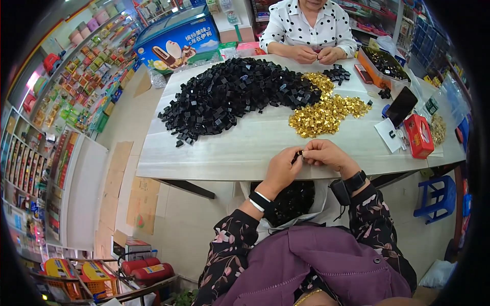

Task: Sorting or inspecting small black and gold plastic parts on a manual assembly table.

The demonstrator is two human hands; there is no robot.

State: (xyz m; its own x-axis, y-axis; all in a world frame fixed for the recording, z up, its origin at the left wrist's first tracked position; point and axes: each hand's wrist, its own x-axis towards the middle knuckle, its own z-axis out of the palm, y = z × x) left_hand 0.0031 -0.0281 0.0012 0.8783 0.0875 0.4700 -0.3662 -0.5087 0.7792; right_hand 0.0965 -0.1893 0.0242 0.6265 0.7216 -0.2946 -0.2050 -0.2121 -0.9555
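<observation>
My left hand point(282, 169) is closed in a pinch on a small black plastic piece point(296, 156) just above the near edge of the table. Right beside it, the closed fingers of my right hand point(329, 154) meet the same spot; what they pinch is too small to make out. Beyond my hands lies a heap of small gold metal pieces point(316, 120). A much larger pile of black plastic pieces point(229, 94) spreads over the left and middle of the table, touching the gold heap.
Below the table edge, a white sack point(321, 196) holds black pieces. Across the table point(204, 158), another person's hands point(319, 54) work near an orange box point(365, 58). At right stand a phone point(401, 105) and a red box point(418, 136). A blue stool point(435, 199) is at lower right.
</observation>
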